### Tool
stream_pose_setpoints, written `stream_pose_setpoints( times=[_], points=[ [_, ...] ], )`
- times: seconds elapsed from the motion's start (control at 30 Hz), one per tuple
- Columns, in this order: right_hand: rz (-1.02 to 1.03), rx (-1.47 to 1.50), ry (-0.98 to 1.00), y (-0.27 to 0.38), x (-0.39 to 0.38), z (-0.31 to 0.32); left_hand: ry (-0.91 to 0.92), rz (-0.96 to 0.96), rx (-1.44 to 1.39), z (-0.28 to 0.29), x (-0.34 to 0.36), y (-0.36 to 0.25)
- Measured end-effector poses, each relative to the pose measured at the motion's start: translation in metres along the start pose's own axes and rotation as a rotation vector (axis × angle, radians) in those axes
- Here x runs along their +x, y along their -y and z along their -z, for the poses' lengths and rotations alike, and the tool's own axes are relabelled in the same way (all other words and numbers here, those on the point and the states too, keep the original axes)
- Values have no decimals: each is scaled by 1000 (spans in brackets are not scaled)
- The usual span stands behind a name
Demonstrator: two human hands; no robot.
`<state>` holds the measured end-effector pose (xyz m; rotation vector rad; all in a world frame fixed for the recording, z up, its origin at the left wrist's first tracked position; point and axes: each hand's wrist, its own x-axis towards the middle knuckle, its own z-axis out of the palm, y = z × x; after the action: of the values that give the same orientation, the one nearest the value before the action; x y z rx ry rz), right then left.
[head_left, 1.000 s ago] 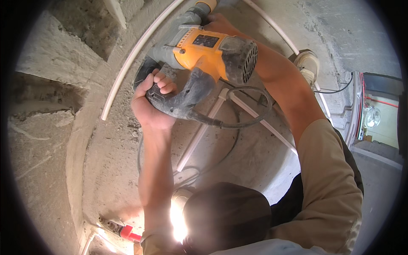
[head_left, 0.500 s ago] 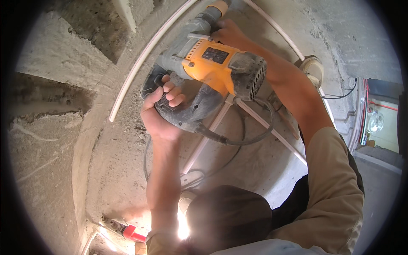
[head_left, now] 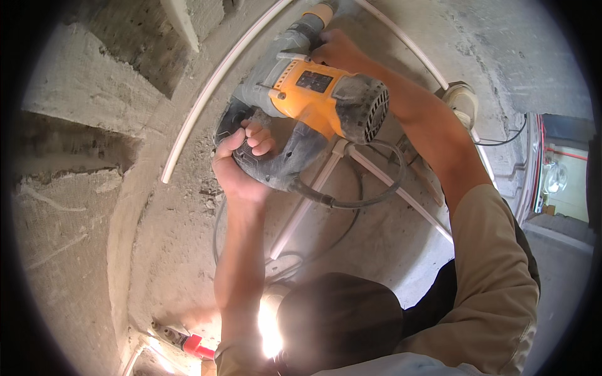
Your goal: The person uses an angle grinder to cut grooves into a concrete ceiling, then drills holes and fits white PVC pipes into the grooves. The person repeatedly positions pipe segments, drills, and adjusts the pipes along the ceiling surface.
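Note:
A rotary hammer [head_left: 316, 94] with an orange body and dusty grey-black casing spans the upper middle. Its front end, with a tan collar [head_left: 321, 12], points up to the top edge; any bit there is out of sight. My left hand [head_left: 241, 160] is closed round the black rear handle, fingers wrapped through its loop. Beside the front barrel my right hand [head_left: 338, 51] is closed, gripping the tool; the part under its fingers is mostly hidden. A grey power cord [head_left: 370, 203] curves from the handle's lower end to the right.
Pale pipes [head_left: 219, 81] run along the rough concrete, some meeting in a tee [head_left: 342, 149] below the tool. A round pale fitting [head_left: 462, 103] stands right. Lower left lies a red-ended tool [head_left: 195, 346], near a bright light [head_left: 271, 335]. Concrete recesses [head_left: 69, 147] are at left.
The rotary hammer's rear end has shifted slightly up and left, turning a little. My left hand has moved slightly right with the handle. Both hands keep their grip.

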<state>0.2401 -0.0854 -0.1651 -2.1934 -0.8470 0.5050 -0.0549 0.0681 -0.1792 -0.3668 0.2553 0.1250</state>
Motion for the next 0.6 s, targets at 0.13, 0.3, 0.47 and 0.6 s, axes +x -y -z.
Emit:
stream_pose_setpoints(
  times=[0.13,0.3,0.47,0.6],
  points=[
    [-188,145,23,12,-7,-1,129,46,61,3,0,0],
    [-191,138,-4,24,-7,4,96,-10,252,-1,5,0],
    [-225,183,19,26,-8,8,64,-6,180,-5,1,1],
    [-192,182,-34,23,-3,4,17,-35,167,-9,3,0]
  ],
)
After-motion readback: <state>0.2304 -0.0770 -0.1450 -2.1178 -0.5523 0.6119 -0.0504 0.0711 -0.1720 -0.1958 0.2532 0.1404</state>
